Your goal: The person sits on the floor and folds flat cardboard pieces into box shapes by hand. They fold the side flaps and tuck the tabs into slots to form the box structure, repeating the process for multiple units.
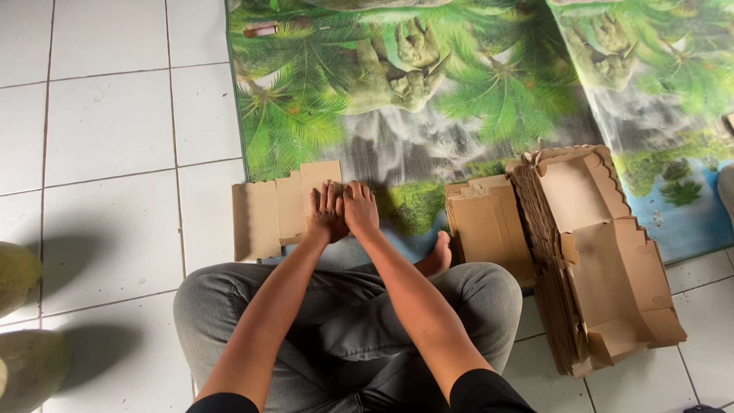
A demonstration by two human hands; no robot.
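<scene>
Cardboard blank (275, 210) (partly hidden), hands pressing

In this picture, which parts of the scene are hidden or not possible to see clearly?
- Head view: the cardboard blank is partly covered by the left hand and right hand pressing on it.
- Head view: only the edges of the lower sheets show in the stack of flat boxes; their number is unclear.
- Head view: the round objects at the left are cut by the frame edge.
- Head view: the person's foot is mostly behind the leg.
</scene>
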